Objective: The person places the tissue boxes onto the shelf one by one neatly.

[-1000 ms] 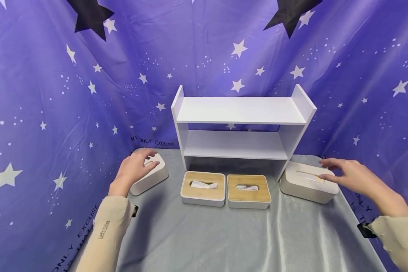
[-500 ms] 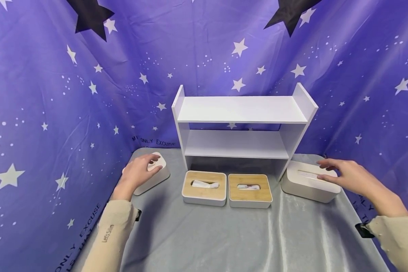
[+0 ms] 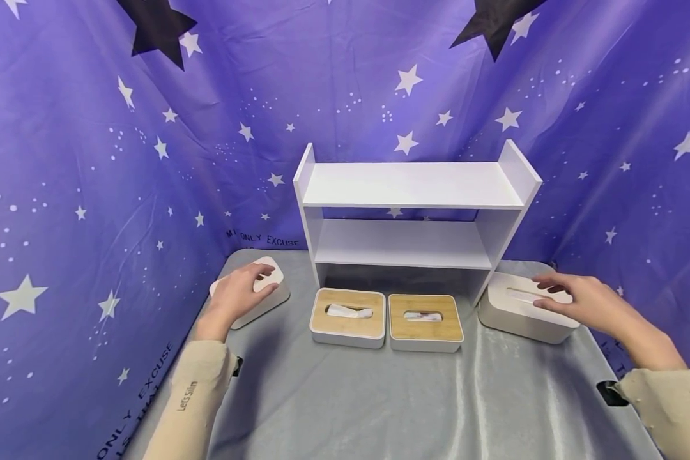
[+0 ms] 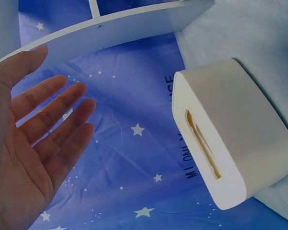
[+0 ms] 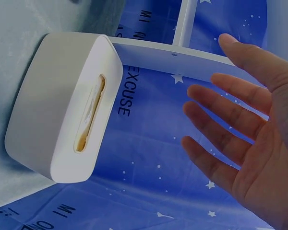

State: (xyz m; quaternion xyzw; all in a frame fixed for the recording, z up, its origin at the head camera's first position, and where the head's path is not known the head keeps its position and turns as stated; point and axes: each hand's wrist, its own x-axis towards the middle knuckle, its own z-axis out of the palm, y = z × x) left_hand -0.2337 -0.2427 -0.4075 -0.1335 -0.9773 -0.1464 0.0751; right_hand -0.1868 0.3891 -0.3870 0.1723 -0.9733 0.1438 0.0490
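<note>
At the left of the head view, my left hand (image 3: 238,295) hovers over a white tissue box (image 3: 269,300), partly covering it. The left wrist view shows a gap between the relaxed fingers and that box (image 4: 235,129), whose slot has a tan edge. On the right, my right hand (image 3: 589,303) is held above another white tissue box (image 3: 520,319). Its fingers are spread and loosely bent, apart from the box (image 5: 53,105) in the right wrist view. Between the hands lie two low tissue boxes with wooden lids, a left one (image 3: 347,327) and a right one (image 3: 425,329).
A white two-tier shelf (image 3: 405,185) stands at the back, behind the wooden-lidded boxes. Grey cloth (image 3: 351,402) covers the table. Purple curtains (image 3: 356,76) with stars hang behind and at both sides.
The head view has shifted slightly, so the scene sits a little further right. My left hand has moved slightly right, and my right hand slightly left. The boxes stay where they were.
</note>
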